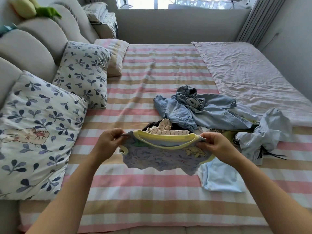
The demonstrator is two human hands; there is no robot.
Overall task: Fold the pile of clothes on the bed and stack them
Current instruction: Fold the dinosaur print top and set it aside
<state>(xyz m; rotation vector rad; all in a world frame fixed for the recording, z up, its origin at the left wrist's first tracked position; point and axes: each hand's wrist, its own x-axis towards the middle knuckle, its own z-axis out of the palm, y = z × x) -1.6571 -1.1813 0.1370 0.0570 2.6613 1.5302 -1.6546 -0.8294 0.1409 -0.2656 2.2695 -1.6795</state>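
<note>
Both hands, left hand (108, 141) and right hand (217, 146), pinch a small shirt's (162, 156) shoulders; beyond them its collar half-hides the pile (202, 112); fingertips buried in cloth.

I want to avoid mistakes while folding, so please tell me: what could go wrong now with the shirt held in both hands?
1. The left hand and right hand pinch the printed shirt only at its shoulders and its hem hangs wavy; laid down so, it may crease.
2. Its corner hangs over the light blue garment, so lowering it there might disturb that piece.
</note>
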